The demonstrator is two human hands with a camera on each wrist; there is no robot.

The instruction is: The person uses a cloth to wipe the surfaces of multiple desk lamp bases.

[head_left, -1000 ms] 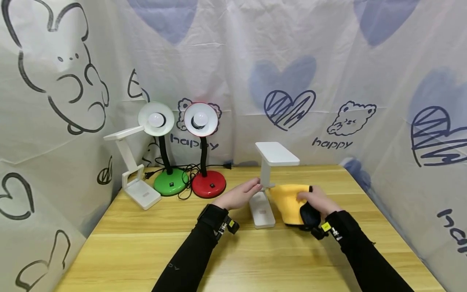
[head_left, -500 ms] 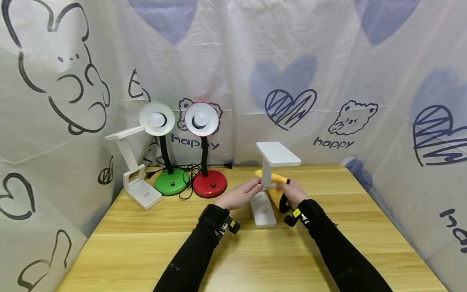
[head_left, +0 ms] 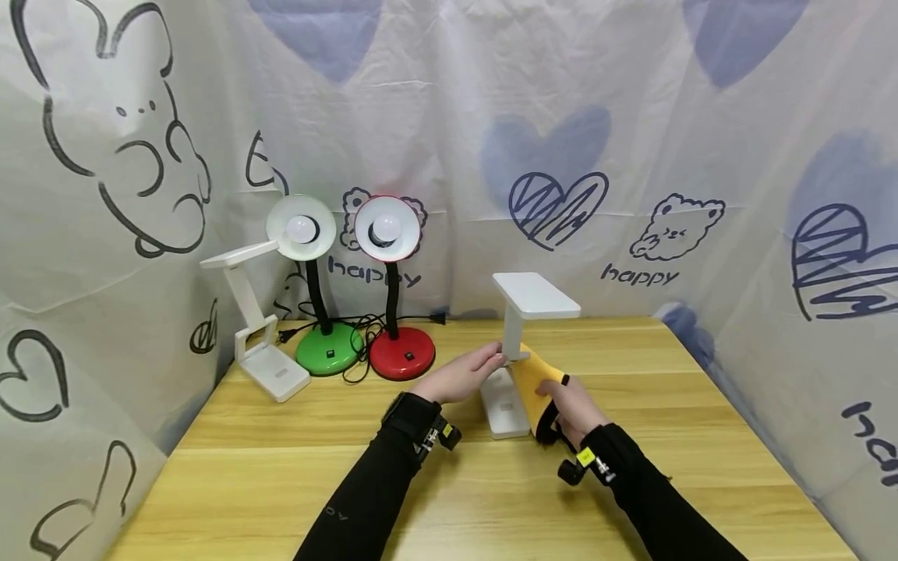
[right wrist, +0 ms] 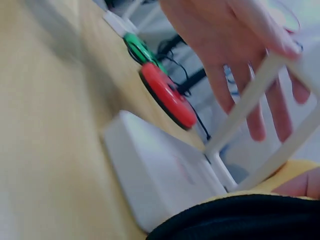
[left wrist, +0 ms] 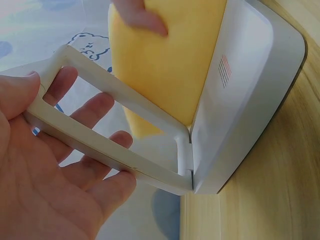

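Note:
My left hand [head_left: 459, 375] holds a white desk lamp [head_left: 536, 296] by its upright. In the left wrist view, the thumb lies on the open frame [left wrist: 90, 80] and the fingers curl behind it. The lamp stands on its flat base, head outward over it. My right hand [head_left: 578, 409] grips a yellow cloth with black trim [head_left: 533, 383], thumb on the near face. The cloth [left wrist: 170, 65] lies along the side of the lamp's upright and base, right of them in the head view. Its black edge [right wrist: 240, 220] covers the bottom of the right wrist view.
At the left of the wooden table [head_left: 456, 491] stand another white lamp [head_left: 273, 372], a green lamp [head_left: 327, 354] and a red lamp [head_left: 402, 354]. Black cords [head_left: 368, 327] tangle between the coloured bases. A patterned curtain [head_left: 449, 140] hangs behind and at both sides.
The right hand moved left with the cloth, behind the lamp's upright, then came back a little toward the front right. The left hand and the lamp have stayed put.

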